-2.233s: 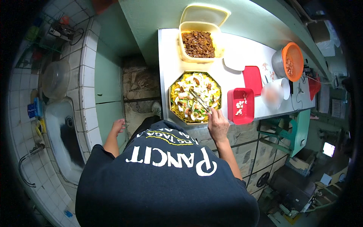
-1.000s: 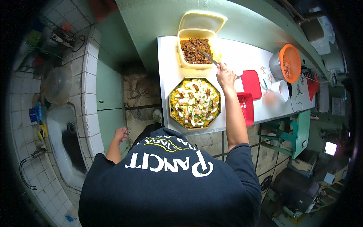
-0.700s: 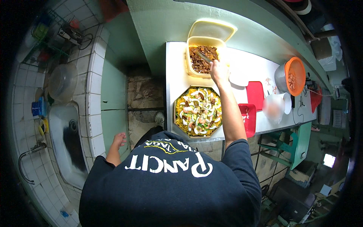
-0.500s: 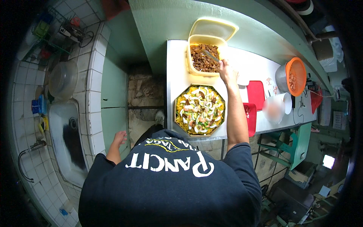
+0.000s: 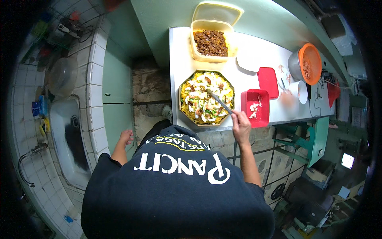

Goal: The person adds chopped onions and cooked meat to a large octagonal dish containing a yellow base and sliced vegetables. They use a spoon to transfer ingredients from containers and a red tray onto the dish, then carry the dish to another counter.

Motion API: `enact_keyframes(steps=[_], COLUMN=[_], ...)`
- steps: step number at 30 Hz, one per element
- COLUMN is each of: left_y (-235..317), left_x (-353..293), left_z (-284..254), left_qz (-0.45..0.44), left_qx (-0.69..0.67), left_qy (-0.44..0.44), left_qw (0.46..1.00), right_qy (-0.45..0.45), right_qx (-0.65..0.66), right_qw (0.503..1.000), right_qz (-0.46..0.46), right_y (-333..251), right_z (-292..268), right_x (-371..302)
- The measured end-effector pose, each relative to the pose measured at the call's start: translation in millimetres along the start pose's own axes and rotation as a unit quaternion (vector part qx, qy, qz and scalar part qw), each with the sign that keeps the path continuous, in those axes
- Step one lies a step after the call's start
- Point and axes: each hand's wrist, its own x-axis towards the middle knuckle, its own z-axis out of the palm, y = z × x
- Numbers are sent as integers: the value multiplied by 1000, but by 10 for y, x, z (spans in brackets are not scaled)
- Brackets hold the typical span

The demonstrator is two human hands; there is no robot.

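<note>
head view: right hand (image 5: 241, 125) pinches light, stiff tongs (image 5: 219, 102) at their near end over the noodle tray (image 5: 205, 98); left hand (image 5: 126, 138) hangs loosely open, empty.

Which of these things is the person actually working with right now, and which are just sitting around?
In use:
right hand
tongs
octagonal noodle tray
tub of brown topping

Lying about:
red box
red lid
orange-lidded pot
white cup
sink
left hand, hanging free
</note>
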Motion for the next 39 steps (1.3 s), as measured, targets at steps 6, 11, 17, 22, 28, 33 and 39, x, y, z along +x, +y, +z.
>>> enact_keyframes(steps=[6,11,17,22,28,33,39], left_y=[110,267,248,108,-148,-129,-63], left_x=[49,-16,-8,95,128,253,333], left_z=[28,31,61,-41,-281,-285,-371], left_qz=[37,46,34,21,-6,-1,-9], left_qx=[19,6,3,-34,-80,-95,-94], left_qy=[-4,-4,-10,-9,9,-5,6], left_qw=[999,999,999,999,997,995,996], right_qy=[-17,13,187,58,-3,-5,-90], right_qx=[-69,-14,2,-234,-303,-324,-319], right_qw=[997,1000,976,969,949,945,943], right_qz=[10,-2,-108,-46,-85,-53,32], right_y=[30,93,-228,-108,-203,626,-214], right_z=[188,-2,93,904,1270,1167,1224], right_x=[-368,-158,1316,2499,3194,3340,3340])
